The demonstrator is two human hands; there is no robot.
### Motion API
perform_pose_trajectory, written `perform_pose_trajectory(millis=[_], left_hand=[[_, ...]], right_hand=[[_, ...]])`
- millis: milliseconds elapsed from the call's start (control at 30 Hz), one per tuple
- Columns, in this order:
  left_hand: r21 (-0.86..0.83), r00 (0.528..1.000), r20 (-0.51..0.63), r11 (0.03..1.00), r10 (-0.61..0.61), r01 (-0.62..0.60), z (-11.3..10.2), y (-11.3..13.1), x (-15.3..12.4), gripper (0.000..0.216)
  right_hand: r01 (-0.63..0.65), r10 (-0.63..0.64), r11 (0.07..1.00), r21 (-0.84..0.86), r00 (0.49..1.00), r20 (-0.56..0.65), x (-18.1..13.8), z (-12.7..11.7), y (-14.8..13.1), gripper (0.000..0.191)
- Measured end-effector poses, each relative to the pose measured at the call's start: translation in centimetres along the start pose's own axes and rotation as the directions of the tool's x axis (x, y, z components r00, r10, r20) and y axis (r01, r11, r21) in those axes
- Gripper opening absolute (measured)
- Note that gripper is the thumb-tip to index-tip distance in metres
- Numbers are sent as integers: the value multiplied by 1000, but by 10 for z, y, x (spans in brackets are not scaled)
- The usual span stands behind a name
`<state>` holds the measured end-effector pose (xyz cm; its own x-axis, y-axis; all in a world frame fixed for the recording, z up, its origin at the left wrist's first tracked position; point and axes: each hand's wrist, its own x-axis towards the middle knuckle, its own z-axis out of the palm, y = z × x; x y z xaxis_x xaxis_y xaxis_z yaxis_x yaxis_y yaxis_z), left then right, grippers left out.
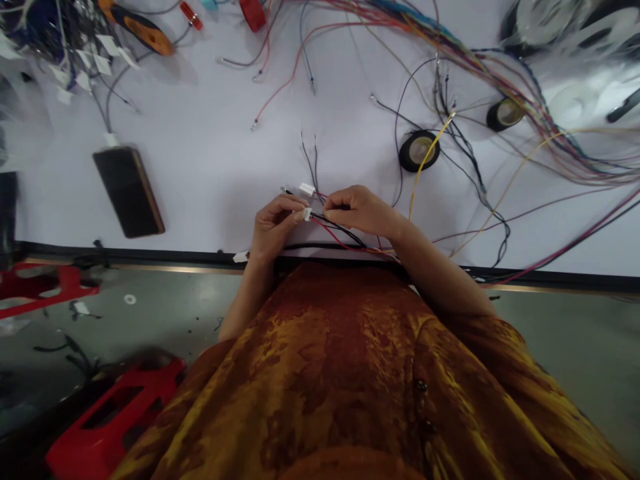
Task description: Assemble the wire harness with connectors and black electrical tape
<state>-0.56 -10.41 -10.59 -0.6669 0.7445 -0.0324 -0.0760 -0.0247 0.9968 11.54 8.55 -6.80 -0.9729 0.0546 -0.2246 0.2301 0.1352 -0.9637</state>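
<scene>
Our left hand [270, 228] pinches white connector [307, 214] in fingertips: likely light, rigid; we'd grip its sides. Right of connector, black wires [349, 233] probably bend easily; we'd hold close to connector. There our right hand [364, 212], apart from left, pinches wires.

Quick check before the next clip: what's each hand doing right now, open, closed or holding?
Left hand: closed, holding a white connector in its fingers.
Right hand: closed, apparently pinching a black wire.
</scene>
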Motion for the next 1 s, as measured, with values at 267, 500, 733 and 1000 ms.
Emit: perform_pose_trajectory(millis=[267,500,733,1000], left_hand=[[46,1000,9,999,-23,22,-2,0,-1,11],[60,998,41,997,-45,43,-3,2,-1,9],[120,996,83,992,-38,28,-6,2,-1,5],[147,994,107,989,-27,11,-5,5,-1,4]], right_hand=[[29,-26,997,68,999,-39,-3,7,5,17],[74,-71,996,42,995,-76,-7,12,8,20],[192,-204,975,-109,973,-112,-7,18,14,19],[232,-268,937,-263,957,-110,-11,24,15,19]])
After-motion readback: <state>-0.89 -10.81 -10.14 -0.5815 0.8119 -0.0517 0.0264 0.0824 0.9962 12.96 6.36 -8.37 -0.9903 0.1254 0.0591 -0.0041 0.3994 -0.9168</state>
